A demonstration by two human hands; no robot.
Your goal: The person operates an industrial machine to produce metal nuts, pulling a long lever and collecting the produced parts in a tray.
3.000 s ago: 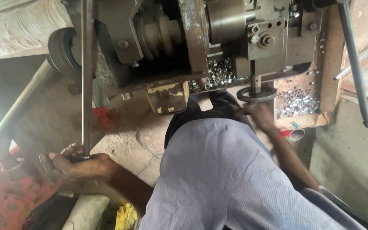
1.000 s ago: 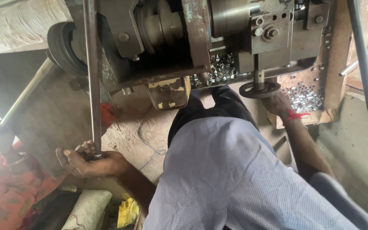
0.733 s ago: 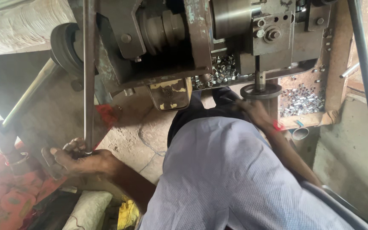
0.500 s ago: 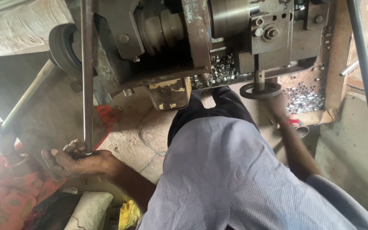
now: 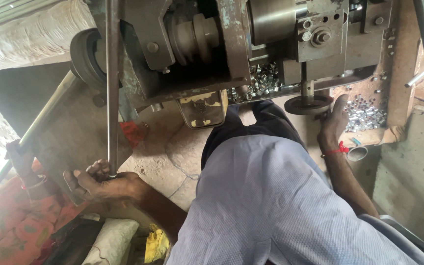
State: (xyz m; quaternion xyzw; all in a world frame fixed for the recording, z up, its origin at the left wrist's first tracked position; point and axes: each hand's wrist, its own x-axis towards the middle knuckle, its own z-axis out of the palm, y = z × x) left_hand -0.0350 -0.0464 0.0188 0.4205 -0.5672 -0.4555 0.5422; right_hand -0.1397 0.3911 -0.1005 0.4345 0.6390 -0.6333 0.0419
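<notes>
The left hand (image 5: pixel 101 182) is wrapped around the lower end of a thin upright metal rod (image 5: pixel 112 88), fingers curled shut on it low down beside the grey machine (image 5: pixel 212 54). The right hand (image 5: pixel 333 120) reaches forward with fingers mostly straight, its fingertips against the rim of a small round handwheel (image 5: pixel 309 104) that hangs on a short shaft under the machine; it looks laid against the wheel rather than gripping it, though whether any finger hooks the far side I cannot tell. Just right of that hand lies a tray (image 5: pixel 396 105) with a heap of small shiny metal sleeves (image 5: pixel 365 113), and more of them sit in a pile (image 5: pixel 263 81) under the machine body. A pulley (image 5: pixel 87 59) stands at the machine's left end, near the top of the rod. Another person's arm in patterned red cloth (image 5: pixel 11 225) shows at the lower left, holding a slanted bar (image 5: pixel 40 125). The risks here seem plain: the right hand's fingers are close to turning parts and could be caught if the wheel or shaft spins; the rod could slip through a loose hold and swing toward the pulley; the loose shirt (image 5: pixel 280 206) hangs near the machine and could snag.
</notes>
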